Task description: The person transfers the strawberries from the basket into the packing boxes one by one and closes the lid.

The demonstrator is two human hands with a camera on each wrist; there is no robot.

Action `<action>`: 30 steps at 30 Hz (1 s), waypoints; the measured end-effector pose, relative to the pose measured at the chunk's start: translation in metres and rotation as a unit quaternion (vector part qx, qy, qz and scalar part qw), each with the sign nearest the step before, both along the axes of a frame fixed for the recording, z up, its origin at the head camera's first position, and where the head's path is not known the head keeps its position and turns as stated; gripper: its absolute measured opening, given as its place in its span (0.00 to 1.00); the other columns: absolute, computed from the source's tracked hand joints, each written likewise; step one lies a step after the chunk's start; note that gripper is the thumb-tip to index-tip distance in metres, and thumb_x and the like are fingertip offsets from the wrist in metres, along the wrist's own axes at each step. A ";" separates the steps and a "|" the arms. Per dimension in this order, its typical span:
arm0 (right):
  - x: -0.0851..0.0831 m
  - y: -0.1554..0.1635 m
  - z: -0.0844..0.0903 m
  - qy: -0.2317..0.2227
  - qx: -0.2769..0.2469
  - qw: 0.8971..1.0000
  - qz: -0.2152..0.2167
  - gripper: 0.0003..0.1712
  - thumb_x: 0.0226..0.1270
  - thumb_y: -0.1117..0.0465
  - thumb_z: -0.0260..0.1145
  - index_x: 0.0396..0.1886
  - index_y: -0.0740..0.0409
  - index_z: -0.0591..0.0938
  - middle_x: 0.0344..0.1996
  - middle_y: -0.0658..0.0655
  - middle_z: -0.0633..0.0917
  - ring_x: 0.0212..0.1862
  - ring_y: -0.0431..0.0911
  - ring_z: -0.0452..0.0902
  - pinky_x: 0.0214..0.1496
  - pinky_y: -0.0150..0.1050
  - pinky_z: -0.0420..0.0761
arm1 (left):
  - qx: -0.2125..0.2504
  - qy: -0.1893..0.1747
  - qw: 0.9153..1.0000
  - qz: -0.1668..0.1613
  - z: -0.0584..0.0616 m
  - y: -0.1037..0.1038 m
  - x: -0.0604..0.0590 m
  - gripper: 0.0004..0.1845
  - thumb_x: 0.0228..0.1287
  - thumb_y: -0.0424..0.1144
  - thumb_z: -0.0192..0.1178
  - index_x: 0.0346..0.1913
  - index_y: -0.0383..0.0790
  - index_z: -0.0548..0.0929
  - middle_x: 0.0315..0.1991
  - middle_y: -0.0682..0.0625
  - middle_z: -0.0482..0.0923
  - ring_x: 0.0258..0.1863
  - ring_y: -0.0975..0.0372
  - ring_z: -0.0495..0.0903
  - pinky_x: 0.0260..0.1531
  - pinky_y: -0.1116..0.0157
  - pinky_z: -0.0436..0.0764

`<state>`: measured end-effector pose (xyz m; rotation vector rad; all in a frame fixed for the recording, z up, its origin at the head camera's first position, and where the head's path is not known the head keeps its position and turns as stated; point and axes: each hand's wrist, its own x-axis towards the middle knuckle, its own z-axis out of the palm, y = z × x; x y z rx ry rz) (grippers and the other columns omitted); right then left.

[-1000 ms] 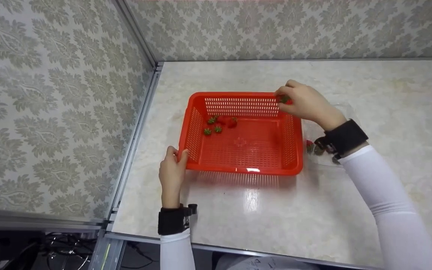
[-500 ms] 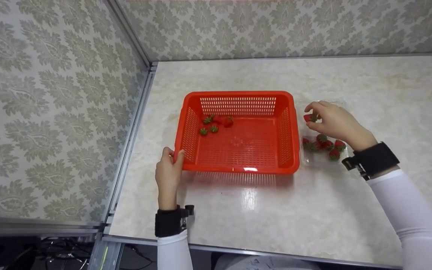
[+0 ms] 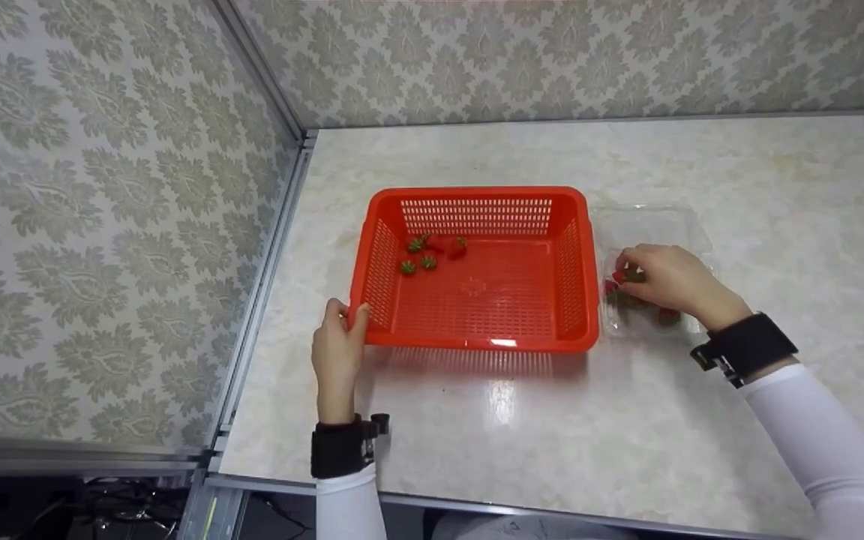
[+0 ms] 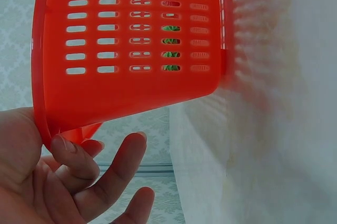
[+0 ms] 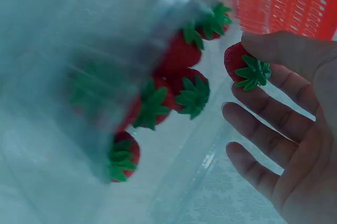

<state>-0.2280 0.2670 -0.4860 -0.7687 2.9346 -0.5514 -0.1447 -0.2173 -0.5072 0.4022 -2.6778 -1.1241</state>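
A red plastic basket [image 3: 477, 343] with slotted walls stands on the table. My left hand [image 3: 338, 356] grips its rim at the front left corner, thumb and fingers around the edge in the left wrist view. Several strawberries [image 3: 428, 262] with green leaves lie in the basket's back left part. To its right sits a clear plastic box [image 3: 646, 219]. Over the box's front part, my right hand [image 3: 676, 279] pinches one strawberry [image 5: 237, 63] between thumb and fingers. Several other strawberries [image 5: 193, 96] lie in the box beside it, partly hidden by the hand in the head view.
Patterned panels [image 3: 522, 60] close off the back and left of the pale table [image 3: 432, 442]. The box's clear plastic [image 5: 52, 34] blurs part of the right wrist view. Cables [image 3: 128, 502] hang below the table at the lower left.
My right hand has moved from over the basket's back right corner, rightward and toward me, down into the clear box, with a strawberry in its fingers. My left hand stays on the basket's rim.
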 end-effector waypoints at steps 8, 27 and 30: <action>0.001 0.000 -0.007 0.008 0.010 1.000 -0.004 0.12 0.58 0.64 0.74 0.41 0.58 0.84 0.33 0.56 0.85 0.35 0.53 0.81 0.38 0.54 0.78 | 0.001 0.004 1.000 0.000 0.004 0.000 -0.001 0.15 0.73 0.46 0.60 0.38 0.38 0.71 0.17 0.53 0.62 0.16 0.60 0.62 0.19 0.62 0.60; 0.003 -0.004 -0.012 0.026 0.032 0.999 -0.015 0.14 0.57 0.65 0.73 0.44 0.61 0.84 0.35 0.61 0.85 0.37 0.59 0.82 0.39 0.58 0.79 | 0.004 -0.013 1.000 0.002 0.003 0.001 0.000 0.14 0.73 0.47 0.59 0.39 0.39 0.71 0.18 0.52 0.62 0.17 0.59 0.64 0.20 0.62 0.61; 0.003 -0.005 -0.012 0.025 0.035 0.999 -0.020 0.14 0.57 0.65 0.73 0.44 0.61 0.84 0.35 0.61 0.85 0.37 0.60 0.82 0.39 0.58 0.79 | 0.003 -0.010 1.000 0.001 0.002 0.000 0.000 0.15 0.74 0.47 0.59 0.39 0.39 0.71 0.18 0.53 0.63 0.17 0.59 0.64 0.19 0.62 0.61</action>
